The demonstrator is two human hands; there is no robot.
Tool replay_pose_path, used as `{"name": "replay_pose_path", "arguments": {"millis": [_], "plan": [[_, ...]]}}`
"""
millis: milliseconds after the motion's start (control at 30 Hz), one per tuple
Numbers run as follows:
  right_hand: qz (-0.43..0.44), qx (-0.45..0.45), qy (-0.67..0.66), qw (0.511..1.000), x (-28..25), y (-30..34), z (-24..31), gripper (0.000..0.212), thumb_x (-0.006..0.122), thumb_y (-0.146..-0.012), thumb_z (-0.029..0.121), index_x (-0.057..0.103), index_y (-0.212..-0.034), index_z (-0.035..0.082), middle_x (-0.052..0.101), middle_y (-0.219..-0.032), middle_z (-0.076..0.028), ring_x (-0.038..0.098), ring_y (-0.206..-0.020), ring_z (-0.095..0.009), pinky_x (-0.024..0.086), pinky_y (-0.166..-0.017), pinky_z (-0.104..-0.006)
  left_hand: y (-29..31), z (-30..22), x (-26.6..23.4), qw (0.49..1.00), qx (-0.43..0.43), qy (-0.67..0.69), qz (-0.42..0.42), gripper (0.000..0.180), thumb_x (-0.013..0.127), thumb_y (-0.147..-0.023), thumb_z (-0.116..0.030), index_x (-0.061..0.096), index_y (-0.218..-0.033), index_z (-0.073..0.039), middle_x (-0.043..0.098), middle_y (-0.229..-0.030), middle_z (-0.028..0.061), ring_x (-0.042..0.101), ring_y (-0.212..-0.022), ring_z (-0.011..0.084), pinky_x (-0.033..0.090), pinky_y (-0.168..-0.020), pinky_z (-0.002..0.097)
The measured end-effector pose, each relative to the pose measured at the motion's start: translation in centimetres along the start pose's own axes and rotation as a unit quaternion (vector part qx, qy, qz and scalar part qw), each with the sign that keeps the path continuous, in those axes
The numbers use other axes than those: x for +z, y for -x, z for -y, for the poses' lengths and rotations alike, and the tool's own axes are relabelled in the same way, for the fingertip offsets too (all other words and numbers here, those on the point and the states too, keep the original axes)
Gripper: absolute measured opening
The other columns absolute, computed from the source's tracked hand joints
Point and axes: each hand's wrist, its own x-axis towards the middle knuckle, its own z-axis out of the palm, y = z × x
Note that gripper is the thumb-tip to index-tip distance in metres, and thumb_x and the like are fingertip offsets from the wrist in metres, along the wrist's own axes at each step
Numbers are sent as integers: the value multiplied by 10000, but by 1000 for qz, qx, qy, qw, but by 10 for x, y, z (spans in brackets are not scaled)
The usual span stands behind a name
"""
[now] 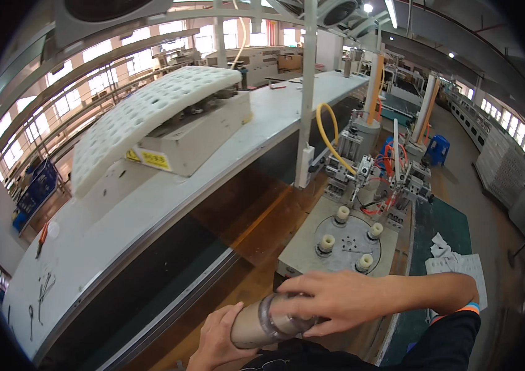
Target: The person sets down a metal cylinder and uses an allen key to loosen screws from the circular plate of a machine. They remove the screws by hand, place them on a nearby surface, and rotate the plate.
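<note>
Close to my body at the lower middle lies a brushed metal cylinder (pixel 251 328), tilted, with a raised ring partway along it. My left hand (pixel 216 337) is closed round its left end. Across its right end reaches my right hand (pixel 339 300), fingers curled over the metal and slightly blurred; they hide much of that end. Just beyond my hands is a machine with a round metal turntable (pixel 349 243). Several pale plastic holders, one a near-left holder (pixel 326 242), stand upright on it.
A long grey bench (pixel 169 204) runs along the left. It carries a white perforated board (pixel 151 111) on a metal box (pixel 197 139), and orange-handled pliers (pixel 42 240). Behind the turntable stand pneumatic fixtures (pixel 352 167) with a yellow hose (pixel 324 133). A white cloth (pixel 441 247) lies at right.
</note>
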Motion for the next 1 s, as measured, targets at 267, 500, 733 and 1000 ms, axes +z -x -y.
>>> {"name": "replay_pose_path", "arguments": {"millis": [267, 500, 733, 1000], "plan": [[22, 241, -75, 967, -26, 87, -59, 704, 624, -795, 499, 388, -1347, 131, 436, -1309, -171, 538, -1073, -363, 473, -837, -429, -105, 3, 74, 995, 58, 55, 57, 944, 832, -529, -330, 394, -1333, -100, 545, -1135, 150, 543, -1037, 324, 438, -876, 410], [29, 560, -330, 759, -30, 122, -98, 696, 708, -753, 420, 425, -1326, 143, 422, -1325, -168, 510, -1126, -345, 475, -866, -413, -170, 12, 113, 979, 100, 88, 155, 922, 820, -549, -334, 396, -1332, -94, 531, -1154, 156, 527, -1059, 327, 421, -899, 414], [-46, 573, -258, 777, -23, 117, -125, 730, 694, -744, 484, 406, -1325, 148, 427, -1310, -150, 581, -998, -367, 482, -850, -416, -225, 55, 133, 960, 135, 125, 212, 924, 818, -539, -315, 397, -1336, -110, 534, -1136, 131, 533, -1033, 319, 421, -860, 415], [-41, 434, 8, 900, -37, 93, -145, 755, 707, -725, 481, 428, -1299, 77, 564, -1118, -175, 572, -1029, -338, 473, -852, -394, -294, 95, 148, 931, 218, 186, 227, 911, 812, -529, -283, 420, -1335, -120, 528, -1098, 114, 536, -1000, 285, 428, -837, 377]]}}
